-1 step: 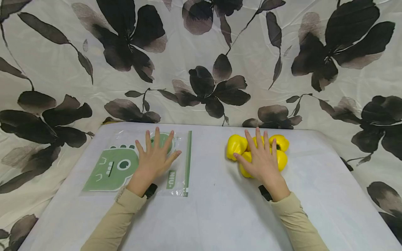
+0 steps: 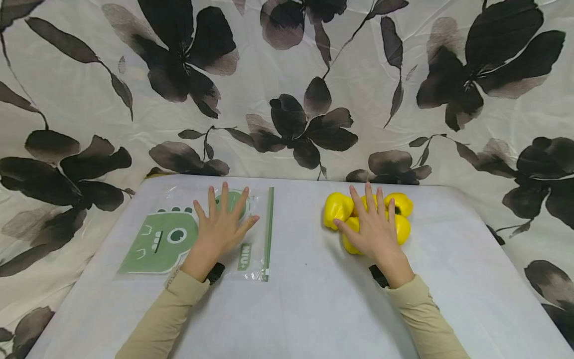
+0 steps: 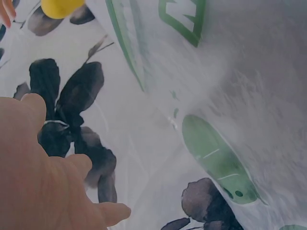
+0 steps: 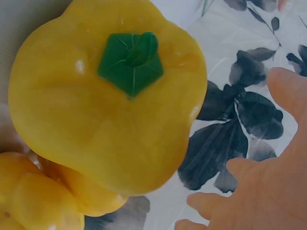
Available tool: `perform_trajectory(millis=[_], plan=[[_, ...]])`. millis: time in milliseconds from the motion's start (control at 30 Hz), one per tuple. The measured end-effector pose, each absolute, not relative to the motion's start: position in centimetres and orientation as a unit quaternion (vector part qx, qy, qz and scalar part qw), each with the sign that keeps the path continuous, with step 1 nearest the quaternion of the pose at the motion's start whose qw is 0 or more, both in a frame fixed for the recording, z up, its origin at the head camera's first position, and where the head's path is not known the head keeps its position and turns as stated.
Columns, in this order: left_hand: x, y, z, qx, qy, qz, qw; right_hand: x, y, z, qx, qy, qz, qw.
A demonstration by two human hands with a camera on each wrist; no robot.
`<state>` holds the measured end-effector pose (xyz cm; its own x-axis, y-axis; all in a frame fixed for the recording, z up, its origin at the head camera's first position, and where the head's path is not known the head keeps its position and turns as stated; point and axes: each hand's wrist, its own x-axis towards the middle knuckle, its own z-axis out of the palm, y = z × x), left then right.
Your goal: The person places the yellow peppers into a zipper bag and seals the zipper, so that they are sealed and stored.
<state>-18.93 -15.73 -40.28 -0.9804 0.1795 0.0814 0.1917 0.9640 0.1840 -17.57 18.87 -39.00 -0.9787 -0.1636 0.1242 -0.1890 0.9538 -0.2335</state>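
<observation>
With fingers spread, my left hand (image 2: 218,227) is held over a clear zip bag (image 2: 256,234) printed with a green cartoon monster, which lies flat on the left of the table. My right hand (image 2: 374,232), its fingers also straight and spread, is over a cluster of several yellow bell peppers (image 2: 337,208) on the right and partly hides them. Neither hand grips anything. A green stem tops the near yellow pepper (image 4: 105,129) in the right wrist view. The left wrist view shows the bag's printed plastic (image 3: 216,158) beside the left hand (image 3: 53,177).
A white cloth covers the table (image 2: 296,309). Behind its far edge hangs a pale curtain (image 2: 251,80) with dark printed flowers. The bag's green zip edge (image 2: 271,224) faces the peppers, with a stretch of white tabletop between.
</observation>
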Motion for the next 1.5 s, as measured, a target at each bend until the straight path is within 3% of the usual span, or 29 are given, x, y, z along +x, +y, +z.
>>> perform_trajectory(millis=[533,700,1033,1133,1267,1500], plan=[[-19.1,-15.7,-40.5,-0.102,-0.991,-0.084,0.035,-17.6,18.8,-38.8,0.096,-0.985,0.132,0.057],[-19.3,-15.5,-40.7,-0.115,-0.988,-0.095,0.04,-17.6,18.4,-38.2,0.118,-0.974,0.172,0.084],[-19.2,-13.9,-40.7,-0.14,-0.978,-0.093,0.12,-17.9,15.5,-36.4,0.169,-0.926,0.322,0.104],[-19.1,-13.2,-40.4,-0.144,-0.98,-0.102,0.09,-18.1,14.3,-36.4,0.175,-0.913,0.355,0.097],[-19.1,-12.1,-40.5,-0.143,-0.984,-0.11,0.013,-18.4,12.5,-36.9,0.177,-0.896,0.402,0.061],[-18.7,-10.9,-41.6,-0.1,-0.984,-0.112,-0.095,-18.7,9.6,-39.2,0.171,-0.859,0.48,-0.048]])
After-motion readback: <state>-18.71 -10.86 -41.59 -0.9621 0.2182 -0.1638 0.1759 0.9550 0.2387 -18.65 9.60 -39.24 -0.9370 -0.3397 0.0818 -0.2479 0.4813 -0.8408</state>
